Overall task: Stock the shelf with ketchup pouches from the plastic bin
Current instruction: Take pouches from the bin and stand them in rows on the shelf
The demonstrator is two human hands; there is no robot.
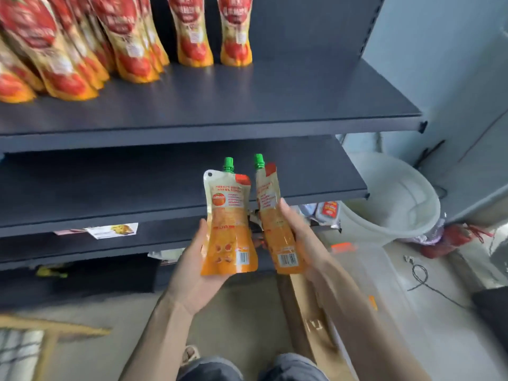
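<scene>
My left hand (193, 273) holds one ketchup pouch (228, 224) upright, green cap on top, barcode side toward me. My right hand (301, 237) holds a second ketchup pouch (270, 213) the same way, just to the right of the first. Both pouches hang in front of the lower dark shelf (110, 188). On the upper shelf (247, 100) several ketchup pouches (132, 37) stand in rows at the left and middle; its right part is bare. A clear plastic bin (365, 270) lies on the floor under my right forearm, blurred.
A white bucket (393, 199) stands on the floor to the right of the shelving. A cardboard box (310, 312) lies below my right arm. Cables (423, 276) trail on the floor at right. A wooden frame (49, 334) sits at lower left. The shelf's bottom tiers hold cards and small packets (112, 231).
</scene>
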